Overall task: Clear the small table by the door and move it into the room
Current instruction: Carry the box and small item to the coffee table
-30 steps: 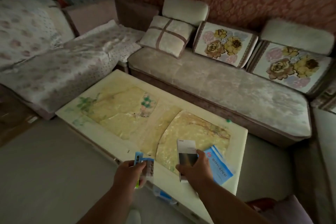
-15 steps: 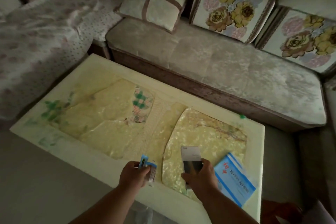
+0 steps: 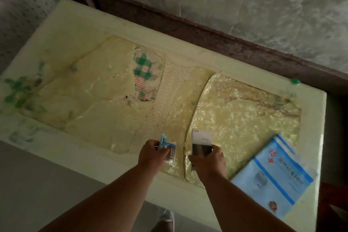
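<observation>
1. A pale yellow coffee table (image 3: 98,30) with glossy patterned panels stands just in front of a sofa (image 3: 244,5); the small table by the door is out of view.
2. The left hand (image 3: 153,154) is closed around small blue-and-white packets (image 3: 166,146), held just above the tabletop.
3. The right hand (image 3: 209,162) is clamped on a black-and-white box (image 3: 201,144), also over the table.
4. A blue booklet (image 3: 276,171) lies flat near the table's right end, just beside the right hand.
5. Risk, as I judge it: the glossy surface could let the released items slide, and the loosely bunched packets could spill from the left hand's grip.
6. Setting the box down carelessly could nudge the booklet towards the edge.
</observation>
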